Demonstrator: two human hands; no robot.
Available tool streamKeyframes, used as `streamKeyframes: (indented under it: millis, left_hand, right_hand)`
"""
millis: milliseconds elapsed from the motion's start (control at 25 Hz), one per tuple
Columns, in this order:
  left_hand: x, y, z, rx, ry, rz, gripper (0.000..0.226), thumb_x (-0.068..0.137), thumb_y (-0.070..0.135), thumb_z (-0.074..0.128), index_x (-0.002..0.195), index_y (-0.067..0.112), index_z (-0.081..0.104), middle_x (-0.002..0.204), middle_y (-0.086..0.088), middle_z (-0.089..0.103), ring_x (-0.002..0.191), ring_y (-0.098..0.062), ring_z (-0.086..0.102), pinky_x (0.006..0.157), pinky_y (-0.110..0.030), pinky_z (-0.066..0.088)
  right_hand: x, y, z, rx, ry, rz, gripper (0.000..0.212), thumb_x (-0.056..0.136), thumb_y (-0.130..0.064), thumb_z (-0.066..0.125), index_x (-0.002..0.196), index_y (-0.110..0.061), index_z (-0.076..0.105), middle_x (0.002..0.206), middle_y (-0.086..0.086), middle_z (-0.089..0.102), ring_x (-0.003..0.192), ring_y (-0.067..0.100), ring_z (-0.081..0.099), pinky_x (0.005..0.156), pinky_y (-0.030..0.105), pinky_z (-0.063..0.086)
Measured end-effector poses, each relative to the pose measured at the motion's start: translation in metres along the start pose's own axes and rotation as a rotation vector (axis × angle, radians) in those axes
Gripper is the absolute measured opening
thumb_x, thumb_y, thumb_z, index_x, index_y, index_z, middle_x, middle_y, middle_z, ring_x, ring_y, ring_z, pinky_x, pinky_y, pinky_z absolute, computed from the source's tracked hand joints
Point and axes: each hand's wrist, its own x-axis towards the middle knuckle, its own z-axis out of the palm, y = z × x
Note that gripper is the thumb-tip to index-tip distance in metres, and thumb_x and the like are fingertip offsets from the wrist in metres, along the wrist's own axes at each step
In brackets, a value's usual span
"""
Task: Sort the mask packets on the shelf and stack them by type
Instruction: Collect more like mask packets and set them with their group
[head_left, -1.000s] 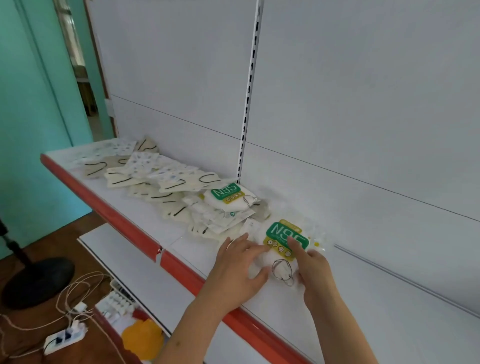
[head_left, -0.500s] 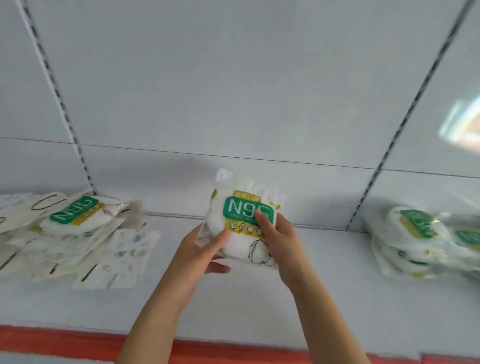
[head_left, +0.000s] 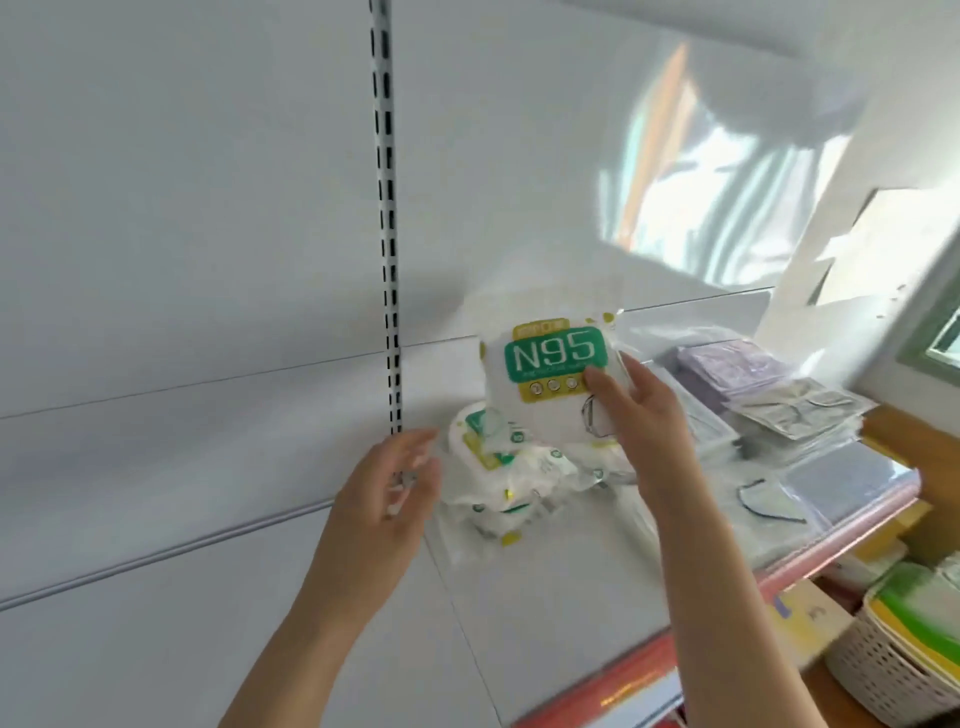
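Right hand: my right hand (head_left: 644, 415) pinches the N95 packet (head_left: 553, 384) by its lower right corner, thumb across the front, label facing me.
Left hand: my left hand (head_left: 387, 499) is loose, fingers relaxed and spread, holding nothing, just left of the pile.
Packet: in the air, upright, right above the N95 stack (head_left: 514, 467) that sits on the shelf (head_left: 545, 597) against the back panel.
Arm pose: both forearms reach up and forward; the right wrist is angled in toward the stack, the left palm turned toward it.
Done so far: a heap of matching N95 packets is already gathered here; further right lie the purple packets (head_left: 727, 369) and the grey packets (head_left: 800, 410) in their own piles.
Left to do: this one isn't down yet, I'd say it goes on top. How many unsorted packets remain I can't tell from here.
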Motion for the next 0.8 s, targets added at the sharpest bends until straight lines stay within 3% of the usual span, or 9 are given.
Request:
streamKeyframes:
  millis: [40, 120, 240, 320, 400, 480, 560, 680, 800]
  left_hand:
    - [0.012, -0.001, 0.015, 0.182, 0.001, 0.119, 0.038, 0.097, 0.057, 0.045, 0.128, 0.038, 0.057, 0.127, 0.022, 0.057, 0.122, 0.002, 0.051, 0.104, -0.018, 0.038]
    - [0.033, -0.010, 0.046, 0.459, -0.060, 0.233, 0.050, 0.095, 0.056, 0.034, 0.139, 0.038, 0.050, 0.142, 0.014, 0.046, 0.134, -0.009, 0.038, 0.111, -0.019, 0.027]
    - [0.049, -0.023, 0.086, 0.804, -0.208, 0.125, 0.063, 0.094, 0.063, 0.021, 0.152, 0.039, 0.032, 0.160, 0.007, 0.027, 0.148, -0.023, 0.018, 0.117, -0.039, 0.022]
    - [0.052, -0.031, 0.096, 0.926, -0.277, 0.086, 0.059, 0.098, 0.061, 0.025, 0.154, 0.042, 0.025, 0.164, 0.011, 0.018, 0.152, -0.021, 0.007, 0.119, -0.042, 0.017]
    - [0.053, -0.032, 0.088, 0.860, -0.284, 0.109, 0.067, 0.091, 0.068, 0.018, 0.153, 0.044, 0.024, 0.164, 0.014, 0.018, 0.152, -0.015, 0.007, 0.120, -0.041, 0.014]
    - [0.047, -0.033, 0.063, 0.691, -0.190, 0.114, 0.070, 0.089, 0.069, 0.018, 0.153, 0.042, 0.029, 0.160, 0.017, 0.026, 0.149, -0.007, 0.017, 0.121, -0.036, 0.014]
    - [0.033, -0.034, 0.025, 0.586, -0.018, 0.097, 0.057, 0.096, 0.059, 0.033, 0.149, 0.037, 0.037, 0.153, 0.018, 0.037, 0.143, -0.001, 0.029, 0.118, -0.028, 0.021]
    - [-0.008, -0.034, -0.046, 0.553, 0.285, 0.017, 0.039, 0.101, 0.036, 0.049, 0.139, 0.032, 0.049, 0.137, 0.020, 0.049, 0.127, 0.002, 0.046, 0.106, -0.017, 0.037]
    - [-0.066, -0.048, -0.127, 0.606, 0.555, -0.093, 0.026, 0.098, 0.027, 0.054, 0.124, 0.031, 0.059, 0.118, 0.019, 0.059, 0.103, 0.002, 0.058, 0.085, -0.009, 0.046]
  right_hand:
    - [0.025, 0.005, -0.027, -0.120, 0.072, 0.004, 0.033, 0.087, -0.043, 0.068, 0.115, -0.025, 0.068, 0.093, -0.008, 0.075, 0.092, 0.013, 0.070, 0.081, 0.033, 0.056]
    - [0.070, 0.019, -0.063, -0.277, 0.103, 0.070, 0.056, 0.076, -0.057, 0.070, 0.118, -0.020, 0.065, 0.102, 0.001, 0.072, 0.098, 0.022, 0.068, 0.088, 0.042, 0.055]
    - [0.102, 0.047, -0.053, -0.673, -0.076, 0.114, 0.067, 0.082, -0.049, 0.073, 0.135, -0.013, 0.052, 0.124, 0.009, 0.059, 0.109, 0.026, 0.056, 0.091, 0.037, 0.046]
    - [0.104, 0.061, -0.034, -1.030, -0.139, 0.073, 0.063, 0.089, -0.047, 0.065, 0.142, -0.016, 0.048, 0.142, 0.009, 0.046, 0.128, 0.032, 0.043, 0.103, 0.043, 0.036]
    - [0.098, 0.054, -0.019, -1.117, -0.077, 0.038, 0.059, 0.092, -0.041, 0.059, 0.143, -0.015, 0.045, 0.152, 0.010, 0.035, 0.136, 0.034, 0.032, 0.109, 0.046, 0.028]
    - [0.083, 0.036, 0.008, -0.958, 0.033, -0.077, 0.051, 0.095, -0.032, 0.057, 0.141, -0.013, 0.048, 0.152, 0.010, 0.036, 0.137, 0.034, 0.032, 0.110, 0.046, 0.027]
    - [0.052, 0.005, 0.059, -0.675, 0.057, -0.351, 0.039, 0.096, -0.026, 0.056, 0.132, -0.014, 0.056, 0.141, 0.006, 0.050, 0.127, 0.028, 0.045, 0.103, 0.037, 0.035]
    - [-0.020, -0.056, 0.157, -0.289, -0.281, -0.532, 0.027, 0.096, -0.026, 0.057, 0.122, -0.020, 0.063, 0.117, -0.007, 0.063, 0.098, 0.008, 0.058, 0.078, 0.005, 0.037]
    - [-0.100, -0.092, 0.249, -0.084, -0.677, -0.386, 0.033, 0.099, -0.034, 0.054, 0.130, -0.025, 0.057, 0.117, -0.013, 0.063, 0.091, -0.002, 0.057, 0.070, 0.003, 0.037]
